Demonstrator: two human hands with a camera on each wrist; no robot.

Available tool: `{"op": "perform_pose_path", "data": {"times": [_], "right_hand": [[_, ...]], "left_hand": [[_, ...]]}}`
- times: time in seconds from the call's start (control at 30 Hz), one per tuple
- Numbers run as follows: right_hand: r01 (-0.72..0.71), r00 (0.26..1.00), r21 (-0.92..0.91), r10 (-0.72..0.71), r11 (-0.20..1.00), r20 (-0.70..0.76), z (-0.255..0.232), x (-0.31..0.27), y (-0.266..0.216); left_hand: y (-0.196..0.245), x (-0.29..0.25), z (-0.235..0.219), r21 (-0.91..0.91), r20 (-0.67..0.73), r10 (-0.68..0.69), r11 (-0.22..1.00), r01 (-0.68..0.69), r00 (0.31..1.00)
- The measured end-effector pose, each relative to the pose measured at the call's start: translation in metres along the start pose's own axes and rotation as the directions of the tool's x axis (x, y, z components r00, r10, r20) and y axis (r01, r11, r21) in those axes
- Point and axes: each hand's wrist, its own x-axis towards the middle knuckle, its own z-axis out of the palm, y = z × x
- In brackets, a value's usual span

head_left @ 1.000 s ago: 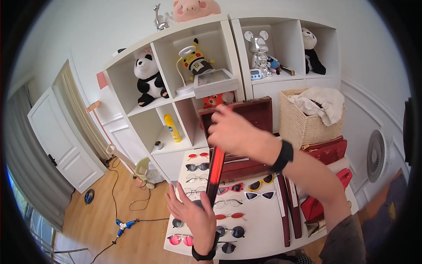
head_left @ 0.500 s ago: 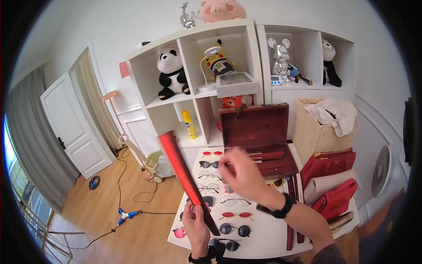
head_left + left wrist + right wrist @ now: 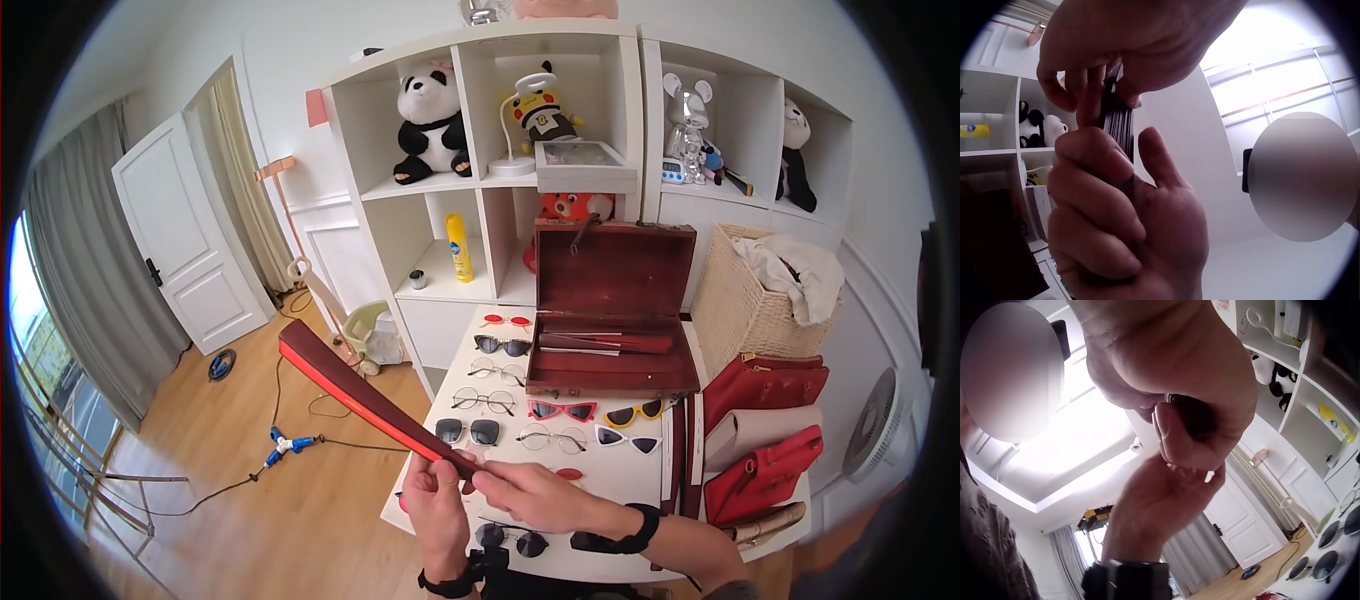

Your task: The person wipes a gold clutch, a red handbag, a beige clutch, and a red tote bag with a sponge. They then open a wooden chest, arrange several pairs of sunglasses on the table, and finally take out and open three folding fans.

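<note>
A folded folding fan (image 3: 360,392), dark red with a bright red edge, slants up to the left over the table's left side in the head view. My left hand (image 3: 440,505) grips it near its lower end, fingers curled round it. Just beside, my right hand (image 3: 535,495) pinches the lower tip between thumb and fingers. In the left wrist view the stacked ribs (image 3: 1119,128) show between both hands. The right wrist view has the fan's dark end mostly hidden by my fingers. Below the hands lie round dark sunglasses (image 3: 530,543).
Several pairs of glasses lie in rows on the white table (image 3: 610,505). An open dark red case (image 3: 615,280) holds more folded fans at the back. Two long fans (image 3: 692,450) lie by red bags (image 3: 765,475) on the right. A wicker basket (image 3: 745,300) stands behind.
The right hand was up at the fan's upper part, then came away; now it pinches the lower end. The left hand went from spread to gripping. The fan has tipped further left.
</note>
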Motion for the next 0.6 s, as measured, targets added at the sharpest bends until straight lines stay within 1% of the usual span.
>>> {"op": "perform_pose_path", "data": {"times": [0.03,0.07,0.1,0.13,0.17,0.2,0.23,0.3,0.33,0.37,0.43,0.47,0.5,0.57,0.6], "right_hand": [[-0.041,0.998,0.099,0.035,0.994,0.058,0.001,-0.004,-0.004],[-0.018,0.999,0.127,0.013,0.992,0.046,0.004,-0.01,-0.009],[-0.028,0.999,0.143,0.022,0.989,0.044,0.005,-0.016,-0.014],[0.033,0.997,0.015,-0.032,0.999,-0.067,0.006,-0.022,-0.02],[0.076,0.98,-0.123,-0.096,0.99,-0.172,0.007,-0.029,-0.025],[0.018,0.973,-0.067,-0.033,0.998,-0.227,0.009,-0.037,-0.032],[0.007,0.971,-0.064,-0.022,0.998,-0.239,0.009,-0.042,-0.031],[-0.041,0.939,-0.066,0.015,0.997,-0.344,0.007,-0.058,-0.025],[-0.105,0.918,-0.095,0.06,0.99,-0.391,0.006,-0.067,-0.025],[-0.109,0.916,-0.089,0.065,0.99,-0.397,0.006,-0.074,-0.018],[-0.167,0.852,0.04,0.164,0.985,-0.497,0.01,-0.09,0.002],[-0.146,0.794,0.241,0.259,0.959,-0.55,0.013,-0.092,0.014],[-0.15,0.794,0.241,0.262,0.959,-0.549,0.013,-0.097,0.019],[-0.12,0.695,0.137,0.182,0.983,-0.696,0.011,-0.103,0.022],[-0.136,0.715,0.073,0.148,0.988,-0.683,0.011,-0.107,0.03]], "left_hand": [[0.002,0.0,-0.003,-0.042,0.012,-0.017,0.999,0.017,1.0],[0.004,0.0,-0.005,-0.147,0.083,0.014,0.989,-0.001,0.996],[0.007,0.0,-0.005,-0.138,0.083,-0.003,0.99,0.015,0.997],[0.009,0.0,-0.004,-0.08,0.17,-0.014,0.996,0.028,0.985],[0.011,-0.001,-0.002,-0.026,0.259,-0.03,0.999,0.038,0.965],[0.013,-0.005,0.002,-0.037,0.257,-0.101,0.993,0.114,0.961],[0.011,-0.007,0.006,-0.041,0.266,-0.113,0.991,0.128,0.957],[0.007,-0.013,0.015,-0.04,0.306,-0.207,0.972,0.23,0.929],[0.006,-0.016,0.023,-0.028,0.329,-0.249,0.962,0.272,0.911],[0.0,-0.018,0.027,-0.028,0.397,-0.242,0.961,0.275,0.885],[-0.006,-0.026,0.039,0.03,0.417,-0.35,0.928,0.372,0.839],[-0.014,-0.029,0.04,0.08,0.454,-0.334,0.939,0.336,0.826],[-0.021,-0.032,0.042,0.059,0.483,-0.353,0.926,0.372,0.801],[-0.027,-0.032,0.044,0.099,0.524,-0.437,0.884,0.457,0.732],[-0.028,-0.032,0.048,0.096,0.519,-0.44,0.882,0.462,0.733]]}}
